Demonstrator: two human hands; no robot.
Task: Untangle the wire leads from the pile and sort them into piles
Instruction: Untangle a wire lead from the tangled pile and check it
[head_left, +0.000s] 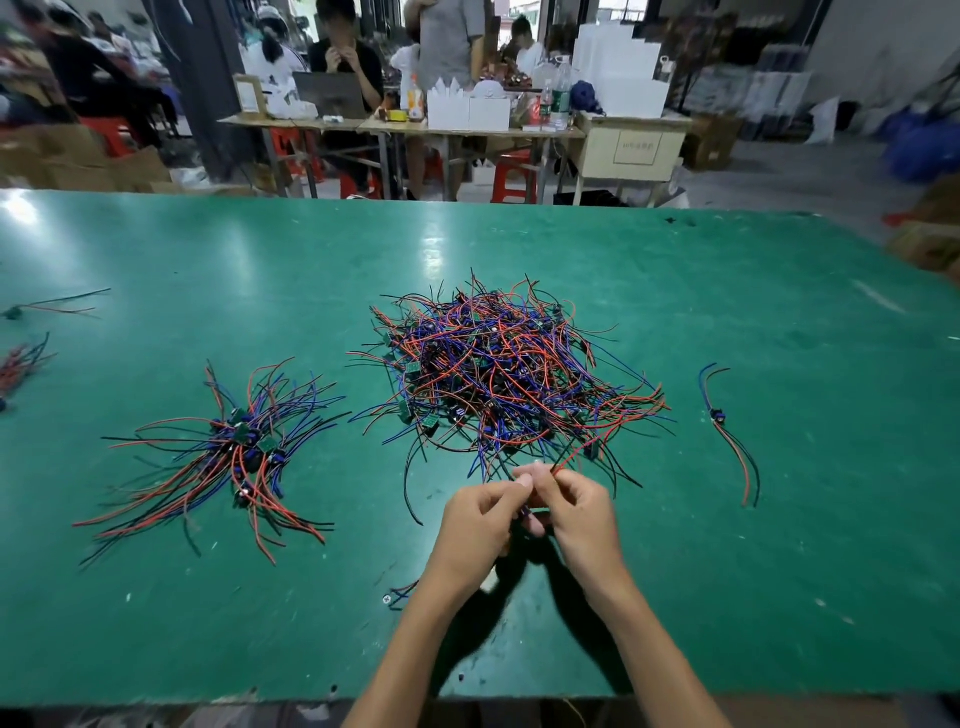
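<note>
A big tangled pile of red, blue and black wire leads with small green boards lies mid-table. To its left lies a smaller sorted pile with its leads fanned out. One single lead lies apart on the right. Just in front of the tangled pile, my left hand and my right hand meet, both pinching the same wire lead, whose red and black wires run up into the pile's near edge.
The green table reaches a near edge at the bottom of view. More leads lie at the far left edge, and a small piece lies beside my left forearm. People sit at cluttered tables beyond the far edge.
</note>
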